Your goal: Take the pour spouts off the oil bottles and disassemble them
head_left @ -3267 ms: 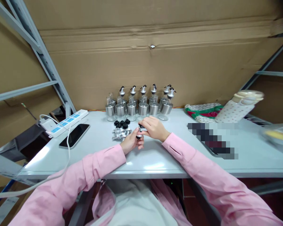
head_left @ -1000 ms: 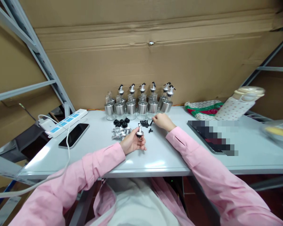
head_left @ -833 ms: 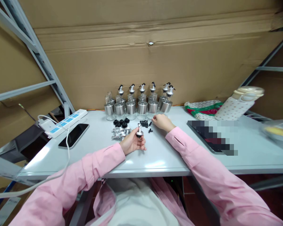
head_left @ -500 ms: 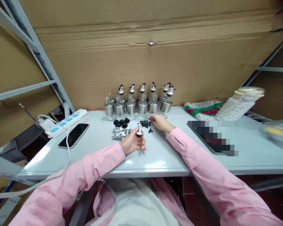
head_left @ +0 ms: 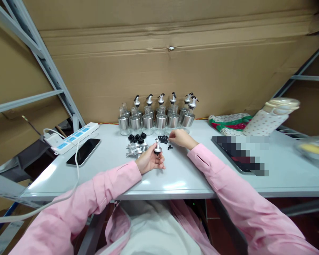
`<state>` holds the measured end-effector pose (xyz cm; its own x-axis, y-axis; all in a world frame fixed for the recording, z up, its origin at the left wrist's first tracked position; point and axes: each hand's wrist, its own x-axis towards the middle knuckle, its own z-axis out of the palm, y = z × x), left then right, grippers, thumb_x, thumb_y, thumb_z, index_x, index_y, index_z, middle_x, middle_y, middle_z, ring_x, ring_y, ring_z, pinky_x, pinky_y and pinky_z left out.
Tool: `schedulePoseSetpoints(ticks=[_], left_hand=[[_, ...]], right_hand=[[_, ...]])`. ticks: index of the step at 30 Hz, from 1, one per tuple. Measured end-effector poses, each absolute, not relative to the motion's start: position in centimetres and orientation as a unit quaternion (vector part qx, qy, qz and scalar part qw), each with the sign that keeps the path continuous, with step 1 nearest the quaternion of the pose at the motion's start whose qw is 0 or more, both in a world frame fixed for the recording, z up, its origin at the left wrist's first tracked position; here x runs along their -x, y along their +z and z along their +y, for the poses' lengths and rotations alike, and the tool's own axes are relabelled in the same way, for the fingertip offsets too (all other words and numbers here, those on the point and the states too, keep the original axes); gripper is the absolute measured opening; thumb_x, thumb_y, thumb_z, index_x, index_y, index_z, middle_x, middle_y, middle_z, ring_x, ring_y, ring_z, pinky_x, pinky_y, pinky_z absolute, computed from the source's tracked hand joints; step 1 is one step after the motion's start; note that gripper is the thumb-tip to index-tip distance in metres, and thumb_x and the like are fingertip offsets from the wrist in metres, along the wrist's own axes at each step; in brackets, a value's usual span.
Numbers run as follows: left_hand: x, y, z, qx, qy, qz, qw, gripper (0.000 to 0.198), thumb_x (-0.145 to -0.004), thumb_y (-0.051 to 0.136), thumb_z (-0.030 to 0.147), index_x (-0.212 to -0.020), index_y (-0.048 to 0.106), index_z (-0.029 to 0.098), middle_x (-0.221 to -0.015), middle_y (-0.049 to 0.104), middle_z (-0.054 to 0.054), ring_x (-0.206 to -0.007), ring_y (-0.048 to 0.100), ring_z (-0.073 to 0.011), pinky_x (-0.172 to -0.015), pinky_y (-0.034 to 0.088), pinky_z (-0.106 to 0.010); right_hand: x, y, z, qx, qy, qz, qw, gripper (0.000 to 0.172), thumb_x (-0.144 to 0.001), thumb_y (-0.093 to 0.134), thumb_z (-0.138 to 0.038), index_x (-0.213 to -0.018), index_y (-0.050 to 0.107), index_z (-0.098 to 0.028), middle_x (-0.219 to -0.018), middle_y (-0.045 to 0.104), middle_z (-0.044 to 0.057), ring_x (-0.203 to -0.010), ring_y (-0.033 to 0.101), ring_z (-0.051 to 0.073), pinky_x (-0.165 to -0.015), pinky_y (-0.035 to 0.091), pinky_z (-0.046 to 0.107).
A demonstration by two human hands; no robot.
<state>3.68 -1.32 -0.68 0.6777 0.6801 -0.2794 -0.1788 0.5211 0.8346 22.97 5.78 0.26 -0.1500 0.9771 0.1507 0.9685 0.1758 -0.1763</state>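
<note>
My left hand (head_left: 149,160) is closed round a small silver pourer spout (head_left: 157,146), held upright just above the grey table (head_left: 175,177). My right hand (head_left: 181,137) lies further back with its fingertips pinched at a little heap of small black parts (head_left: 163,139); what it pinches is too small to name. Behind them stand several glass bottles with steel sleeves (head_left: 155,118), most topped with pourers. Black rubber stoppers (head_left: 137,137) and a pile of silver spouts (head_left: 136,149) lie left of my left hand.
A black phone (head_left: 84,152) and a white power strip (head_left: 71,137) with its cable lie at the left. A dark flat thing (head_left: 240,154), a patterned cloth (head_left: 230,124) and a dotted flask (head_left: 271,118) are at the right. Cardboard backs the table.
My right hand left the spout it shared with the left hand, went back to the black parts, and has since shifted slightly left over them. The left hand has stayed put.
</note>
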Motion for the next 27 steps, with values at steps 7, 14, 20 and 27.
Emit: schedulePoseSetpoints(ticks=[7, 14, 20, 27], left_hand=[[-3.7, -0.7, -1.3, -0.409, 0.263, 0.302, 0.820, 0.045, -0.086, 0.027, 0.057, -0.070, 0.041, 0.017, -0.053, 0.049, 0.002, -0.044, 0.049, -0.0112, -0.062, 0.046, -0.029], [-3.7, -0.7, -1.3, -0.409, 0.263, 0.303, 0.819, 0.045, -0.086, 0.026, 0.056, -0.071, 0.041, 0.017, -0.053, 0.049, 0.002, -0.043, 0.049, -0.0114, -0.063, 0.046, -0.029], [-3.7, -0.6, -1.4, -0.409, 0.265, 0.303, 0.819, 0.045, -0.087, 0.025, 0.055, -0.070, 0.041, 0.017, -0.053, 0.049, 0.002, -0.043, 0.049, -0.0115, -0.063, 0.046, -0.030], [-3.7, -0.6, -1.4, -0.414, 0.260, 0.307, 0.816, 0.046, -0.085, 0.027, 0.058, -0.070, 0.041, 0.017, -0.053, 0.049, 0.002, -0.044, 0.049, -0.0107, -0.064, 0.045, -0.029]], right_hand=[[-24.0, -0.4, 6.1, 0.664, 0.003, -0.737, 0.123, 0.022, -0.070, 0.051, -0.009, -0.082, 0.068, -0.015, -0.086, 0.069, 0.010, -0.083, 0.062, 0.019, -0.070, 0.039, 0.024], [-23.3, 0.0, 6.1, 0.652, 0.001, -0.739, 0.169, 0.029, -0.071, 0.051, -0.006, -0.096, 0.063, -0.014, -0.092, 0.068, 0.008, -0.088, 0.061, 0.017, -0.073, 0.039, 0.022], [-22.6, 0.3, 5.7, 0.656, 0.022, -0.728, 0.197, 0.030, -0.078, 0.041, -0.007, -0.099, 0.060, -0.013, -0.081, 0.069, 0.008, -0.078, 0.063, 0.016, -0.071, 0.041, 0.021], [-22.1, 0.5, 5.3, 0.628, 0.074, -0.744, 0.216, 0.032, -0.080, 0.039, -0.006, -0.105, 0.057, -0.013, -0.081, 0.070, 0.007, -0.076, 0.064, 0.014, -0.074, 0.041, 0.021]])
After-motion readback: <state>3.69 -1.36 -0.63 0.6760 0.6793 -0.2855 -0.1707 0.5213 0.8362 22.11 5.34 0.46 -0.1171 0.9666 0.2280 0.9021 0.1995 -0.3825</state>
